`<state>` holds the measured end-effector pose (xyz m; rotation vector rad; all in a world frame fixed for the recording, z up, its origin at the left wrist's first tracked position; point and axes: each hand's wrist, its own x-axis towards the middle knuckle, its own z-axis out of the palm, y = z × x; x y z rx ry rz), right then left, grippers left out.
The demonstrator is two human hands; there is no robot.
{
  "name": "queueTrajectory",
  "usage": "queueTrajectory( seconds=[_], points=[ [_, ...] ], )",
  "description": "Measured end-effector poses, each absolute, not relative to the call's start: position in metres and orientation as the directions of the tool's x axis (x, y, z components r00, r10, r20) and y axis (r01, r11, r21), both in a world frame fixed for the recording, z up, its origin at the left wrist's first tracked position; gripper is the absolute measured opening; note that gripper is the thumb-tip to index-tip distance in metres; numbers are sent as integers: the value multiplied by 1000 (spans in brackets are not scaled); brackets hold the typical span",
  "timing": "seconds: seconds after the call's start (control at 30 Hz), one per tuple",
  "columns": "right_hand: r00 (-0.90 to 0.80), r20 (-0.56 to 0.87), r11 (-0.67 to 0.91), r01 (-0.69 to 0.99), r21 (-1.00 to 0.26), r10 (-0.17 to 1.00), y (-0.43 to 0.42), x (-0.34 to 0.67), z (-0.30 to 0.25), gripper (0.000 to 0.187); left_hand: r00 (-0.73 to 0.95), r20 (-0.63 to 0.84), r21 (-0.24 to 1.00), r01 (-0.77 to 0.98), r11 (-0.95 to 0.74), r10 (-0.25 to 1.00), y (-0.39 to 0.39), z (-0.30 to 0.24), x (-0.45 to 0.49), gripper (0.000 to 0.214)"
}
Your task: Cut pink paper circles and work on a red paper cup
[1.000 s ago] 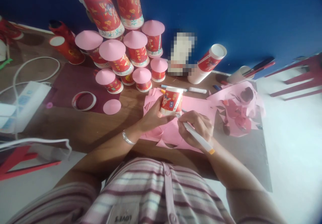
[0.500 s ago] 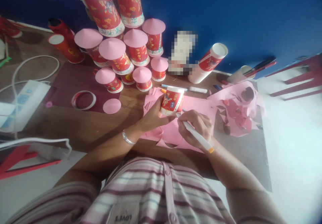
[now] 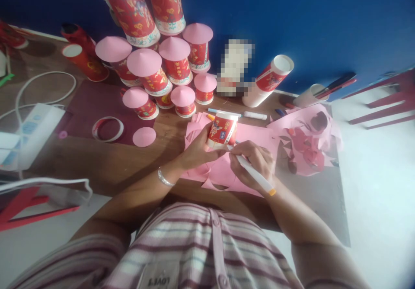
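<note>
In my left hand is a small red-and-white paper cup, gripped around its left side and lower edge. My right hand is closed on a white marker with an orange end. The marker's tip meets the cup near its lower white band; whether it touches cannot be made out. Beneath both hands lie pink paper sheets, cut in places. To the left, a round pink paper disc lies beside a roll of tape.
Several red cups with pink cone roofs stand at the back left. A tall paper cup stack and a pen holder stand at the back right, near pink paper scraps. A power strip with white cables lies far left.
Hardly anything differs. The cup has tilted very slightly in my left hand, and the marker in my right hand has shifted a tiny bit at the cup's lower edge.
</note>
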<state>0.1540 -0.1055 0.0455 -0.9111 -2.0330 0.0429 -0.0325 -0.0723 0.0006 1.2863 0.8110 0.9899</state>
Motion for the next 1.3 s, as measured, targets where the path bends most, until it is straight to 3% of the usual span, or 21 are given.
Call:
queueTrajectory(
  seconds=[0.6, 1.03, 1.3],
  points=[
    [-339, 705, 710, 623, -328, 623, -107, 154, 44, 19, 367, 31, 994, -109, 10, 930, -72, 3, -33, 66],
    [-373, 694, 735, 591, -333, 615, -106, 153, 47, 19, 368, 12, 997, -72, 15, 930, -72, -5, -34, 82],
    [-373, 691, 734, 588, -340, 619, -106, 153, 46, 23, 385, 18, 992, -119, 31, 923, -73, -6, -33, 82]
  ],
)
